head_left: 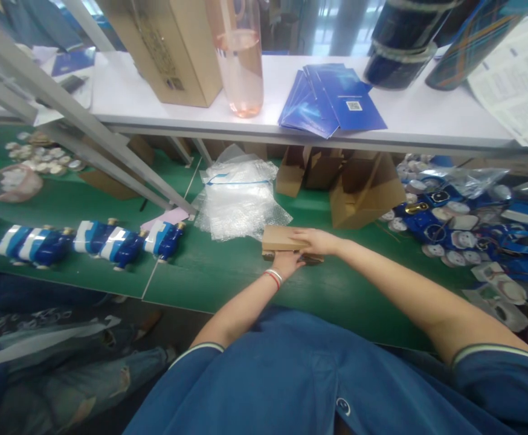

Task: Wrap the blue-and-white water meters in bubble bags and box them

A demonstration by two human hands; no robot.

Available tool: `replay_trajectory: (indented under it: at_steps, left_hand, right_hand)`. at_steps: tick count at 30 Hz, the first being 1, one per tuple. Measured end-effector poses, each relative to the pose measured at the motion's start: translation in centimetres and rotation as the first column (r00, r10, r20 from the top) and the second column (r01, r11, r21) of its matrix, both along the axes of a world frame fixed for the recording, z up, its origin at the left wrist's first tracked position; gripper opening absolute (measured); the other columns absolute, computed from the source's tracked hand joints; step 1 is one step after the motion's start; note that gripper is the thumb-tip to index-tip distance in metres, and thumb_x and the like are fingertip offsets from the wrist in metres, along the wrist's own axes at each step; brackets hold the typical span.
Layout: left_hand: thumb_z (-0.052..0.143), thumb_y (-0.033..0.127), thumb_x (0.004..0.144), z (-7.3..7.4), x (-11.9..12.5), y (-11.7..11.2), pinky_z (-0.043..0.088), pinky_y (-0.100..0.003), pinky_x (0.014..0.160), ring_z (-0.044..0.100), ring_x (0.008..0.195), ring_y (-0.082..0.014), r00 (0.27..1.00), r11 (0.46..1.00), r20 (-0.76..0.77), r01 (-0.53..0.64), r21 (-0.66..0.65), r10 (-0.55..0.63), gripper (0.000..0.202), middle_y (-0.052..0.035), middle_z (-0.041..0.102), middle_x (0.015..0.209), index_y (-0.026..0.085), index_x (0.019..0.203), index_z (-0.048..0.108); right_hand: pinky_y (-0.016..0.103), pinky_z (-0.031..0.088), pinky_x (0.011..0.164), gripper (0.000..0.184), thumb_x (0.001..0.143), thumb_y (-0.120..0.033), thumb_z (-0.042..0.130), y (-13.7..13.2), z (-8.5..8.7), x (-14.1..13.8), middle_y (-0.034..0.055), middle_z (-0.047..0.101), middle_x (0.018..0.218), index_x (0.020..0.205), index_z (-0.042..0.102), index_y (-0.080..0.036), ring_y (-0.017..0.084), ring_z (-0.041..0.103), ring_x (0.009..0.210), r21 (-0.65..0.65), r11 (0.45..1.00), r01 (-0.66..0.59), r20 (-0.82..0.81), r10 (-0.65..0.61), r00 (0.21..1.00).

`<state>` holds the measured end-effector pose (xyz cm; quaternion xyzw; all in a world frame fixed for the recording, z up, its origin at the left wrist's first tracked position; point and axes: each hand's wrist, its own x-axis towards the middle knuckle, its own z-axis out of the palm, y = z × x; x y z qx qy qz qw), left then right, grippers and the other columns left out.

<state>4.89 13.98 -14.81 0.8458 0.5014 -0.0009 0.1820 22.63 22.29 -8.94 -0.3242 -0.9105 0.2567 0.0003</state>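
Note:
A small brown cardboard box [280, 237] lies on the green work surface in front of my body, with a flap or panel raised on its far side. My left hand [286, 263], with red and white bands at the wrist, grips its near edge. From the right, my right hand [317, 241] reaches across the top, fingers bent over the cardboard. The two hands nearly meet at the box's middle, and they hide part of it. Just beyond the box is a stack of clear bubble-wrap bags [237, 202].
Several blue-and-white bottle-shaped parts [164, 240] line the left. Cardboard boxes [366, 196] stand under the white shelf [173, 121]; blue leaflets [336, 103] and a pink bottle [243, 75] sit on it. Piled components [458, 226] fill the right. A person's legs [96, 374] show lower left.

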Motion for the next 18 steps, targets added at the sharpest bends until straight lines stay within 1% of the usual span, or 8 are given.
replay_trajectory:
  at_steps: [2, 4, 5, 7, 9, 13, 15, 18]
  left_hand:
    - [0.047, 0.041, 0.091, 0.5, -1.5, -1.9, 0.032, -0.054, 0.104, 0.047, 0.122, -0.0284, 0.996, 0.995, 0.035, 0.076, 0.067, -0.079, 0.043, -0.0124, 0.054, 0.13, 0.026, 0.131, 0.049]
    - [0.04, 0.031, 0.095, 1.0, -3.6, -3.7, 0.027, -0.048, 0.11, 0.035, 0.134, -0.0242, 0.973, 0.962, 0.089, 0.195, 0.189, -0.215, 0.044, -0.0104, 0.044, 0.142, 0.025, 0.138, 0.041]
    - [0.036, 0.026, 0.096, 1.3, -4.6, -4.1, 0.025, -0.046, 0.112, 0.029, 0.138, -0.0219, 0.96, 0.942, 0.104, 0.229, 0.247, -0.26, 0.045, -0.0098, 0.039, 0.146, 0.023, 0.14, 0.037]
    - [0.034, 0.022, 0.095, 1.5, -6.5, -3.5, 0.02, -0.043, 0.115, 0.018, 0.142, -0.0207, 0.962, 0.926, 0.104, 0.207, 0.317, -0.251, 0.049, -0.0115, 0.031, 0.15, 0.016, 0.144, 0.03]
    - [0.041, 0.028, 0.094, 1.3, -7.6, -1.2, 0.019, -0.046, 0.116, 0.014, 0.143, -0.0238, 0.978, 0.929, 0.074, 0.161, 0.334, -0.196, 0.055, -0.0146, 0.026, 0.152, 0.013, 0.145, 0.027]
    - [0.05, 0.038, 0.09, -0.2, -8.1, 3.6, 0.023, -0.05, 0.113, 0.019, 0.142, -0.0272, 0.96, 0.913, -0.012, 0.272, 0.304, -0.281, 0.058, -0.0159, 0.027, 0.151, 0.017, 0.142, 0.033]
    - [0.05, 0.038, 0.091, -0.9, -8.0, 4.5, 0.024, -0.05, 0.112, 0.02, 0.141, -0.0281, 0.949, 0.899, -0.042, 0.309, 0.31, -0.312, 0.058, -0.0173, 0.027, 0.151, 0.016, 0.141, 0.034]
    - [0.048, 0.039, 0.092, -1.2, -8.1, 4.5, 0.025, -0.049, 0.112, 0.02, 0.141, -0.0298, 0.932, 0.879, -0.093, 0.36, 0.312, -0.349, 0.058, -0.0204, 0.028, 0.149, 0.013, 0.142, 0.034]
  right_hand:
    - [0.045, 0.032, 0.109, 0.058, 0.088, -0.039, 0.055, -1.3, -2.4, -0.2, 0.0063, 0.033, 0.15, 0.143, 0.036, -0.031, 0.029, 0.032, 0.136, 0.106, 0.993, 0.053, 0.016, -0.055, 0.998]
    - [0.052, 0.028, 0.109, 0.054, 0.09, -0.037, 0.052, -3.1, -4.8, -0.4, 0.0061, 0.031, 0.15, 0.142, 0.037, -0.033, 0.033, 0.023, 0.139, 0.221, 0.969, 0.112, 0.032, -0.122, 0.992]
    - [0.055, 0.026, 0.109, 0.054, 0.09, -0.037, 0.052, -3.8, -5.8, -0.5, 0.0059, 0.03, 0.151, 0.142, 0.037, -0.034, 0.035, 0.02, 0.14, 0.268, 0.954, 0.131, 0.037, -0.146, 0.989]
    - [0.057, 0.024, 0.109, 0.055, 0.089, -0.039, 0.052, -4.9, -7.0, -0.6, 0.0057, 0.029, 0.151, 0.142, 0.036, -0.034, 0.036, 0.016, 0.141, 0.335, 0.932, 0.138, 0.037, -0.16, 0.986]
    - [0.057, 0.023, 0.109, 0.056, 0.09, -0.042, 0.05, -5.3, -7.2, -0.6, 0.0064, 0.027, 0.152, 0.143, 0.034, -0.034, 0.035, 0.014, 0.141, 0.372, 0.92, 0.124, 0.029, -0.145, 0.989]
    - [0.059, 0.02, 0.109, 0.064, 0.089, -0.049, 0.049, -5.6, -6.6, -0.8, 0.0097, 0.023, 0.153, 0.146, 0.027, -0.03, 0.036, 0.014, 0.141, 0.425, 0.899, 0.105, 0.018, -0.124, 0.992]
    - [0.061, 0.019, 0.108, 0.067, 0.088, -0.048, 0.051, -5.8, -6.6, -0.9, 0.0105, 0.023, 0.153, 0.147, 0.024, -0.03, 0.037, 0.015, 0.14, 0.451, 0.884, 0.122, 0.021, -0.147, 0.989]
    - [0.063, 0.019, 0.107, 0.063, 0.089, -0.043, 0.051, -5.9, -7.0, -1.1, 0.0103, 0.025, 0.152, 0.146, 0.026, -0.031, 0.036, 0.018, 0.14, 0.474, 0.87, 0.135, 0.034, -0.171, 0.985]
